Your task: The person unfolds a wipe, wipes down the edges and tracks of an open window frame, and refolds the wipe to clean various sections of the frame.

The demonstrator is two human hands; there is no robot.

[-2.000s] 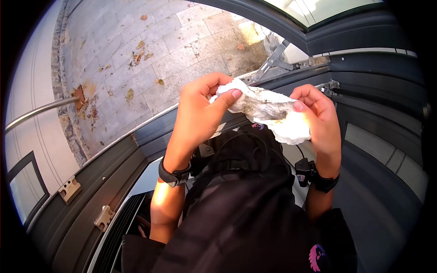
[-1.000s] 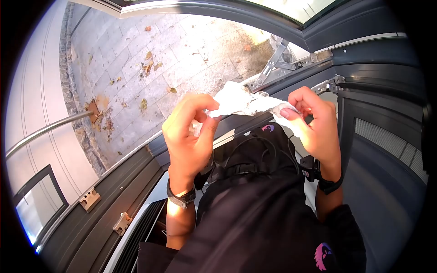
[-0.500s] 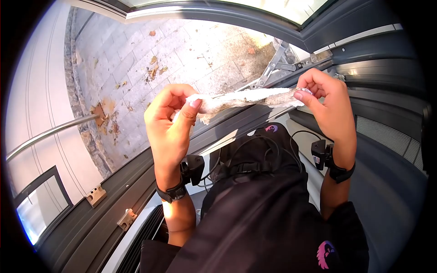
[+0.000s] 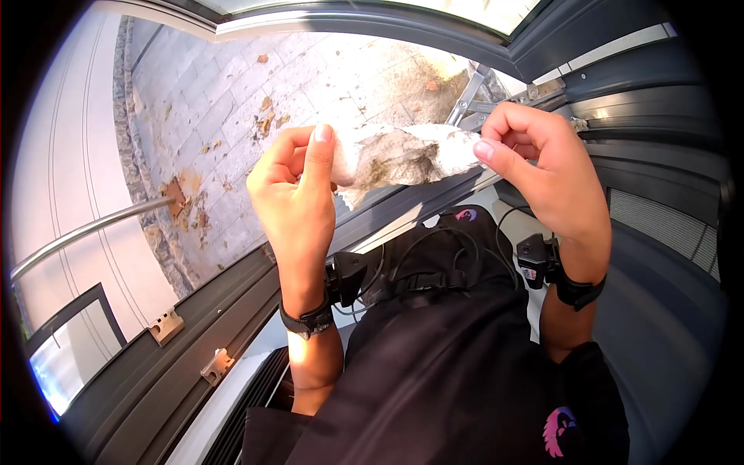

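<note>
A white cloth or paper wipe [image 4: 403, 159] with grey-brown dirt stains is stretched between my two hands, above the window sill. My left hand [image 4: 298, 182] pinches its left end between thumb and fingers. At the other end, my right hand [image 4: 535, 159] grips the edge with thumb and forefinger. The stained side faces up towards me. Both wrists carry black straps with small black devices.
An open dark window sash [image 4: 573, 39] spans the top right, joined by a metal hinge arm [image 4: 467, 97]. The dark frame [image 4: 209, 325] has metal catches [image 4: 217, 366]. Outside lie paving [image 4: 225, 116] with leaves and a curved metal rail [image 4: 93, 225].
The wipe was bunched, then pulled into a narrow strip; now it is spread wider, with its stained face showing. Both hands are farther apart than two seconds ago and still hold it.
</note>
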